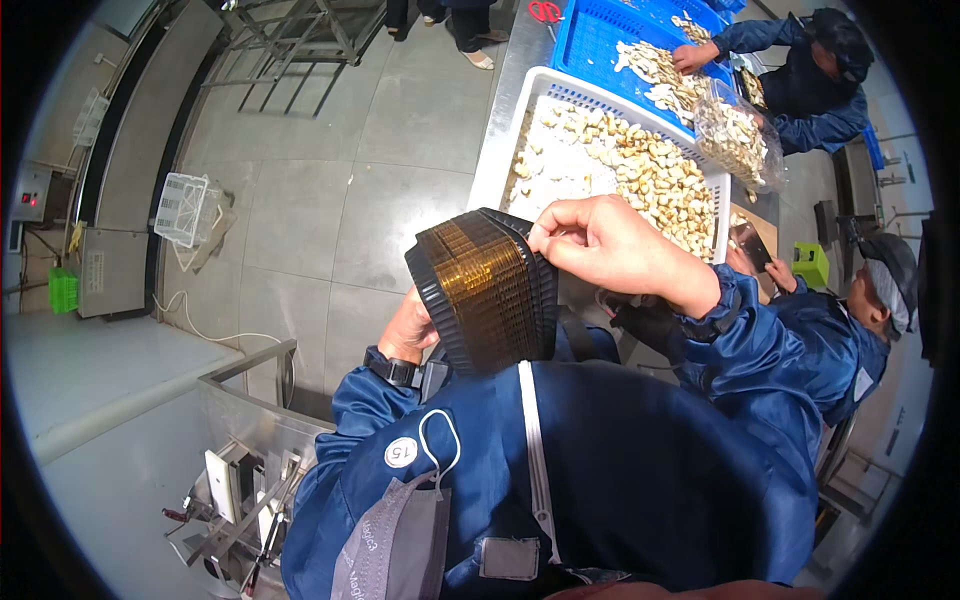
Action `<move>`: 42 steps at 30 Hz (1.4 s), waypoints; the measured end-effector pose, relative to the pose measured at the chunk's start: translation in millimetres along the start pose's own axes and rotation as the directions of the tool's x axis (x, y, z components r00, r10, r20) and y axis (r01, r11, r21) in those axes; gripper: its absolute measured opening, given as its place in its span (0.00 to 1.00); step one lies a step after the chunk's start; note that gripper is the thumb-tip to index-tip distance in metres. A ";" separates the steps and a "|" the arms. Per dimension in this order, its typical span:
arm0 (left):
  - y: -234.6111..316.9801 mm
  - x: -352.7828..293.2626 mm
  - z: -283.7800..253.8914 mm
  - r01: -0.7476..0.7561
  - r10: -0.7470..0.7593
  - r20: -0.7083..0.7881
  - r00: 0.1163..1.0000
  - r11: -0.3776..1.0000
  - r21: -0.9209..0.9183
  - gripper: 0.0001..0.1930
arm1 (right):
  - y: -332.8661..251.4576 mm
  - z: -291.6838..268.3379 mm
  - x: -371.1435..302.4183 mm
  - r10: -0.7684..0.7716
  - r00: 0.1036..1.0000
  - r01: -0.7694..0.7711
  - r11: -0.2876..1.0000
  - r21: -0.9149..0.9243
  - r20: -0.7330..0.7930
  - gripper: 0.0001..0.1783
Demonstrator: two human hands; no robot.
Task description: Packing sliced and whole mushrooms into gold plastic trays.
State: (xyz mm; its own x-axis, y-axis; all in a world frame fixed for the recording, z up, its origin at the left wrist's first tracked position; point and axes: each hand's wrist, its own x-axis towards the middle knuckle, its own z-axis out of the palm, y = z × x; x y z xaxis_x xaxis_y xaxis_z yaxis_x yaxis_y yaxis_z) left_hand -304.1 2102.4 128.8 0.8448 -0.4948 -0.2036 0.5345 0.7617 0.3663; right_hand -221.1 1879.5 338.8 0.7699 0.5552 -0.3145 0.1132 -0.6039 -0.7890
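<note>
One round badge [401, 453] and one grey cloth piece [395, 545] bear print. Black-and-gold tray stack [485, 285] located between hands: right fingers [565, 213] pinch its upper rim; left hand [408, 328] against its side, finger closure hidden.

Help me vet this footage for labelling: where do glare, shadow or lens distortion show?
Head view: bright glints streak the gold-and-black tray stack, its lower part looking dark; head view: the grey floor carries a pale sheen; head view: straight edges bow near the black rim.
</note>
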 end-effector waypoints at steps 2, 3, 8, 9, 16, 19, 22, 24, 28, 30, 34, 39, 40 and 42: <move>1.3 1.8 11.2 -0.036 0.040 -0.022 0.999 0.990 0.135 0.29 | -2.2 -0.7 -1.0 0.030 0.999 -0.030 0.999 0.021 0.025 0.11; 2.2 1.1 13.0 -0.038 0.042 -0.023 0.999 0.990 0.135 0.29 | -3.0 -0.8 -1.0 0.028 0.999 -0.029 0.999 0.021 0.026 0.11; -0.3 -1.0 7.6 -0.060 0.062 -0.013 0.998 0.989 0.138 0.29 | -2.3 0.0 -1.2 0.009 1.000 -0.010 0.995 -0.094 -0.006 0.09; 0.1 -1.0 8.5 -0.060 0.062 -0.013 0.998 0.989 0.137 0.29 | -3.9 1.0 -1.9 0.010 1.000 -0.010 0.995 -0.095 -0.006 0.09; 6.0 -3.2 14.0 -0.022 0.019 0.041 0.999 0.997 0.068 0.38 | -6.2 6.8 -5.8 -0.049 0.994 0.034 0.988 -0.152 -0.095 0.10; 4.6 -3.9 10.0 -0.028 0.023 0.054 0.998 0.995 0.097 0.41 | -11.4 2.6 -4.5 0.018 1.000 -0.017 0.998 -0.061 0.013 0.10; 4.4 -3.9 7.4 -0.033 0.027 0.052 0.998 0.991 0.128 0.44 | -7.5 4.4 -4.0 0.015 1.000 -0.015 1.000 -0.017 0.007 0.11; 4.5 -4.0 6.1 -0.030 0.026 0.035 0.999 0.989 0.141 0.46 | -7.0 5.0 -3.7 0.002 1.000 -0.002 1.000 0.004 -0.003 0.11; 1.6 -3.1 -3.2 -0.039 0.035 0.027 0.999 0.987 0.156 0.50 | -8.0 4.9 -1.1 0.024 1.000 -0.024 1.000 -0.009 0.001 0.11; 0.9 -2.1 -4.9 -0.034 0.032 0.016 0.999 0.987 0.158 0.50 | -7.6 4.4 0.0 0.029 1.000 -0.029 0.999 -0.023 0.002 0.11; 1.7 -0.9 -2.2 -0.024 0.024 0.001 1.000 0.989 0.144 0.50 | -3.0 3.6 -0.4 -0.008 0.999 0.006 0.997 -0.070 -0.033 0.09; 5.1 -2.4 4.0 -0.034 0.034 0.003 0.999 0.989 0.147 0.50 | -2.9 0.7 -0.6 0.005 0.999 -0.010 0.995 -0.102 -0.047 0.08; 5.3 -2.6 4.0 -0.032 0.033 0.000 0.999 0.988 0.154 0.51 | -2.8 0.3 -0.6 0.005 0.999 -0.010 0.994 -0.105 -0.048 0.08; 4.7 -2.8 2.6 -0.033 0.034 -0.001 0.999 0.987 0.160 0.53 | -2.4 0.1 -0.6 -0.009 0.998 0.001 0.990 -0.143 -0.057 0.07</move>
State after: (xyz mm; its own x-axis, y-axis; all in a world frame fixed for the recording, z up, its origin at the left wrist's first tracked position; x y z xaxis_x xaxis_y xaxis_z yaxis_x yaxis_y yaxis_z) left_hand -304.1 2106.3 133.5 0.8624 -0.4686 -0.1917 0.4950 0.7008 0.5137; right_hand -221.8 1880.7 340.8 0.8033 0.5272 -0.2769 0.2027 -0.6792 -0.7054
